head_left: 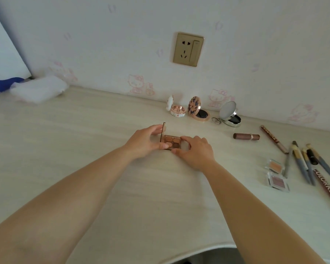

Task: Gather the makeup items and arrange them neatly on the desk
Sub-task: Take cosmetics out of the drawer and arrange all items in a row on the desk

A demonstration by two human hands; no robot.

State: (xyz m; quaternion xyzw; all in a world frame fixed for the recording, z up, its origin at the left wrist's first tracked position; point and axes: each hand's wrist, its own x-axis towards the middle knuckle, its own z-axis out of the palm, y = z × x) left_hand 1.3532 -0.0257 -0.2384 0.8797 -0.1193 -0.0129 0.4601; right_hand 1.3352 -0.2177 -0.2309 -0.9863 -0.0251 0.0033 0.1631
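Note:
A small brown eyeshadow palette (pixel 172 141) lies open on the pale desk (pixel 84 149), its lid standing upright. My left hand (pixel 144 142) grips the lid and the palette's left end. My right hand (pixel 195 149) pinches the palette's right end. Along the wall stand three open compacts: a white one (pixel 176 109), a gold patterned one (pixel 197 109) and a silver mirrored one (pixel 231 115). A brown lipstick (pixel 246 136) lies to the right. Further right lie two small single eyeshadow pans (pixel 275 174) and several pencils and brushes (pixel 305 164).
A wall socket (pixel 188 49) sits above the desk. A white crumpled cloth (pixel 39 89) and a white-and-blue board (pixel 2 60) occupy the far left corner. The desk's curved front edge (pixel 189 250) runs below my arms.

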